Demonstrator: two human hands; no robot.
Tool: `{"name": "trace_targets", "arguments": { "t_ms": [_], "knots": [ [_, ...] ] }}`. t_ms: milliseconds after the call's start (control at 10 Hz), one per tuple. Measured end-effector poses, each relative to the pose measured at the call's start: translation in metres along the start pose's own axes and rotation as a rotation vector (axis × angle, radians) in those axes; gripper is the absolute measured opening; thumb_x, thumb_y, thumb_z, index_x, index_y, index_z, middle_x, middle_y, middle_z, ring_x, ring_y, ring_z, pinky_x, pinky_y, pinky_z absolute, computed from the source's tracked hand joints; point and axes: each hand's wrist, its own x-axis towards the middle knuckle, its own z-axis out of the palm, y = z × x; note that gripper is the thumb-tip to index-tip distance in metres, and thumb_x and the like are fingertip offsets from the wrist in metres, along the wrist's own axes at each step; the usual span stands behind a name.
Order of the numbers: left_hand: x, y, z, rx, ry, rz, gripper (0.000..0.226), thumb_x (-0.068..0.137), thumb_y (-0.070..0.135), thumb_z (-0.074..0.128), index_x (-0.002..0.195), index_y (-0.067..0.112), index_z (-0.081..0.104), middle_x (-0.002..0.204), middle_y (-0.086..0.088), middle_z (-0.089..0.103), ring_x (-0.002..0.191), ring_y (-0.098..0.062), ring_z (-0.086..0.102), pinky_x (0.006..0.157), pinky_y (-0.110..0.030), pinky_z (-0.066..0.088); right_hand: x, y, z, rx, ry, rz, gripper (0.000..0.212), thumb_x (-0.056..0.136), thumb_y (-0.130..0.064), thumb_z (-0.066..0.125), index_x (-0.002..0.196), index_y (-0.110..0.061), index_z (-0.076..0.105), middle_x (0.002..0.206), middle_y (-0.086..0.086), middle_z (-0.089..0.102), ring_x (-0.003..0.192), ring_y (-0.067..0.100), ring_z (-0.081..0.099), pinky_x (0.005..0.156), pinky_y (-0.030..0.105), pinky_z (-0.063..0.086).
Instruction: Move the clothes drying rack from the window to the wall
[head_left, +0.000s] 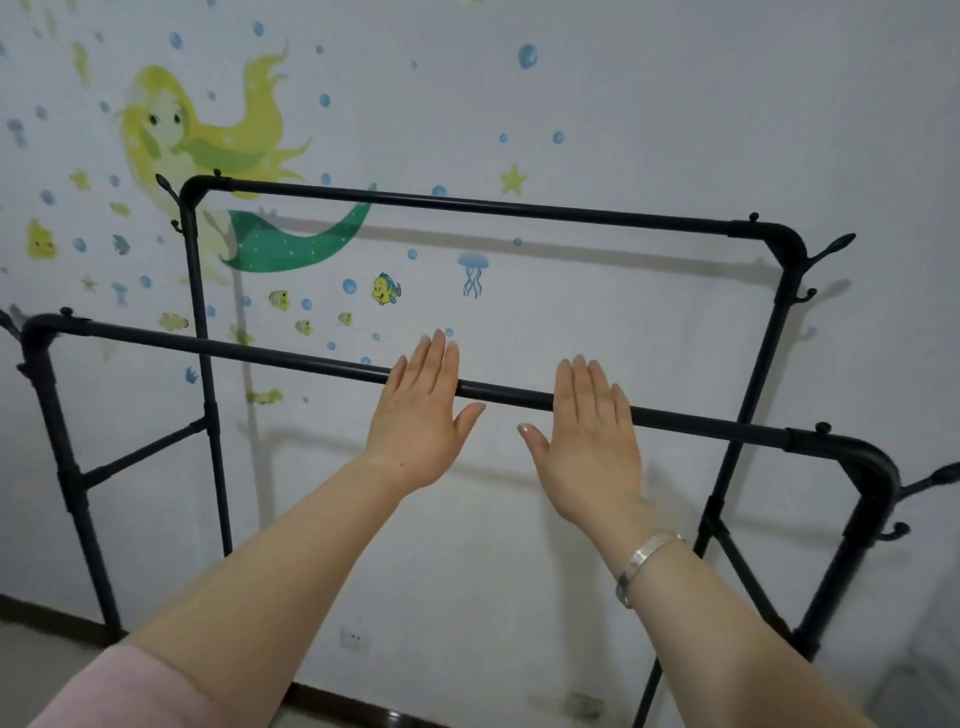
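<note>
The black metal clothes drying rack (509, 392) has two top rails and stands right in front of a white wall (675, 130). Its far rail (467, 203) runs close to the wall, and the near rail crosses the middle of the view. My left hand (421, 415) and my right hand (587, 431) are both flat with fingers spread, laid over the near rail side by side. Neither hand is wrapped around the bar. The rack carries no clothes.
Mermaid, fish and bubble stickers (208, 156) cover the wall's left part. Small hooks (831, 247) stick out at the rack's corners. A wall socket (355, 638) sits low on the wall above a dark skirting board (52, 618). A silver bangle (644, 561) circles my right wrist.
</note>
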Motion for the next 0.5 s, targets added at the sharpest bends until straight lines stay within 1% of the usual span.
{"name": "trace_targets", "arguments": {
  "t_ms": [100,300,500],
  "knots": [
    [-0.011,-0.004,-0.003,0.020,-0.061,0.045,0.078,0.093,0.056,0.022,0.148,0.008,-0.004,0.159,-0.011,-0.008,0.145,-0.023,-0.008,0.116,-0.039,-0.003,-0.004,-0.006,-0.003,-0.038,-0.064,0.052,0.081,0.095,-0.061,0.015,0.147,-0.009,-0.018,0.159,0.011,-0.019,0.144,0.024,-0.021,0.112,0.037,-0.018],
    [-0.033,-0.014,-0.011,0.067,-0.167,0.055,0.080,0.092,0.060,0.020,0.146,0.014,-0.016,0.157,-0.009,-0.019,0.143,-0.020,-0.018,0.116,-0.042,-0.005,-0.008,-0.018,-0.009,-0.075,-0.148,0.152,0.085,0.095,-0.062,0.019,0.147,-0.008,-0.019,0.158,0.011,-0.023,0.143,0.024,-0.023,0.113,0.040,-0.015],
    [-0.042,-0.020,-0.028,0.069,-0.280,0.101,0.080,0.092,0.062,0.021,0.148,0.016,-0.013,0.157,-0.007,-0.020,0.143,-0.020,-0.019,0.115,-0.045,-0.006,-0.033,-0.026,-0.021,-0.125,-0.253,0.180,0.083,0.095,-0.063,0.017,0.146,-0.010,-0.021,0.157,0.009,-0.025,0.142,0.023,-0.025,0.114,0.042,-0.014]
  ]
}}
